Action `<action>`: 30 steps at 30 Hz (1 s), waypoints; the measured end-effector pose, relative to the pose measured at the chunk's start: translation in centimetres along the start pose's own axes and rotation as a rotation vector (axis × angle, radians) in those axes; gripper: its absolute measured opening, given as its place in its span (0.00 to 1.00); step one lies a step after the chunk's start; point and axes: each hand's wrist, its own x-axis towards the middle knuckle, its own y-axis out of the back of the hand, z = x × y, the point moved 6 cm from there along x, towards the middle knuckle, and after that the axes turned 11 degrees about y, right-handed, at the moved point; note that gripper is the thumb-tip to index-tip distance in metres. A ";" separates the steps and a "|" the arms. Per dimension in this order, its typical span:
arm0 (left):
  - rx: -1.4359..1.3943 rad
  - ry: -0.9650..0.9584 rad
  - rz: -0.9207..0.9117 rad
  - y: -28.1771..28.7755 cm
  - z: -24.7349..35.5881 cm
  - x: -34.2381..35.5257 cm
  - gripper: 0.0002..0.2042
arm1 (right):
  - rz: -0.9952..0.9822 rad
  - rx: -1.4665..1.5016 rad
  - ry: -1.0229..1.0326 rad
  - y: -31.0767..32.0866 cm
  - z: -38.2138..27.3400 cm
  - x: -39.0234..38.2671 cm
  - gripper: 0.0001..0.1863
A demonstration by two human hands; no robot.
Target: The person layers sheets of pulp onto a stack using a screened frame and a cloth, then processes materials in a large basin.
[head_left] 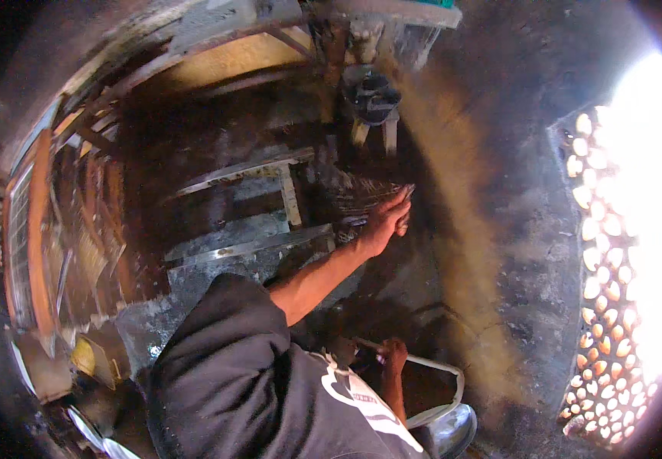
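My left arm reaches out to the upper right, and my left hand [386, 223] is closed around one end of a bundle of thin dark sticks [360, 195], which fans out to the left and is blurred. Lower down, my right hand [393, 352] is closed on the pale bent handle [442, 364] of a bucket. Part of the bucket's shiny grey body [455, 430] shows at the lower edge; my shirt hides the remainder. What the bucket holds cannot be seen.
Ahead, a dark bucket [373, 98] sits on a small stool [388, 136]. Pale framing [291, 197] stands left of my hand, with wooden boards [40, 229] farther left. A dark, yellow-stained wall [461, 229] rises at right, beside a bright opening edged with pale oval shapes [602, 298].
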 end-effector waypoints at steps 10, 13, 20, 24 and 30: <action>0.325 -0.442 -0.484 -27.4 14.8 -20.7 0.13 | -0.027 -0.687 1.178 -9.3 -23.3 12.8 0.41; 0.390 -0.608 -0.490 -29.4 18.3 -28.3 0.09 | -0.281 -0.821 1.315 -12.6 -25.2 14.5 0.40; 0.435 -0.850 0.010 -18.8 20.1 -43.7 0.16 | -0.814 -0.363 0.770 -16.9 -28.8 8.0 0.25; 0.381 -0.916 0.506 -7.2 17.6 -52.3 0.12 | -1.024 -0.144 0.727 -21.7 -35.1 -1.8 0.22; 0.040 -0.847 0.780 9.9 9.5 -61.4 0.07 | -1.340 -0.137 1.125 -35.1 -44.1 -29.4 0.32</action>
